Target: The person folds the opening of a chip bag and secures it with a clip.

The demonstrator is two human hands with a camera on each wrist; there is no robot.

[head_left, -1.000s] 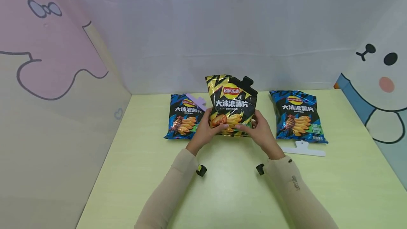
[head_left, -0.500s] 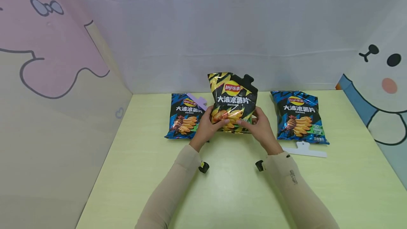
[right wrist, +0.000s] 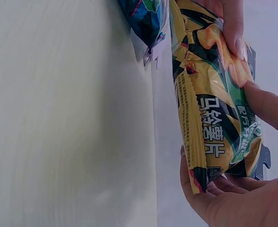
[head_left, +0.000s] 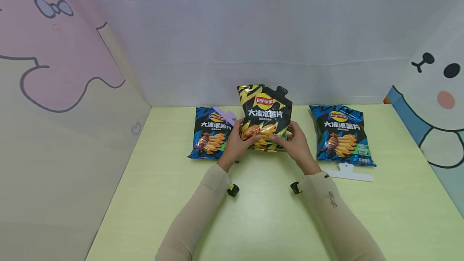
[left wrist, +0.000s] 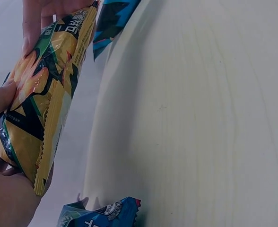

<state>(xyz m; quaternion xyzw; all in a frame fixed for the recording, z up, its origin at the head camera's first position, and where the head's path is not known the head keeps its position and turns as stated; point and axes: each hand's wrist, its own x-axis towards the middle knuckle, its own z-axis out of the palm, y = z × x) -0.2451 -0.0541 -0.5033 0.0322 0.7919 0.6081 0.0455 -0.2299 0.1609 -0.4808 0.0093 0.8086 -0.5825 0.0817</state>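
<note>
Both hands hold up a yellow and black bag of potato chips at the far middle of the table. My left hand grips its lower left side, thumb across the front and fingers behind. On the lower right side, my right hand grips it the same way. A black bag clip sits slanted over the bag's top right corner. In the right wrist view the bag's bottom seam faces the camera, and fingers curl beneath the bag.
A blue chip bag with a purple clip on its top right corner lies left of the hands. Another blue chip bag lies to the right, a white clip in front of it. A white cloth wall rises behind the table.
Over the last second the held bag has risen slightly and shifted a little right, with both hands still on it. Its tilt hardly differs. The other bags and clips stay put.
</note>
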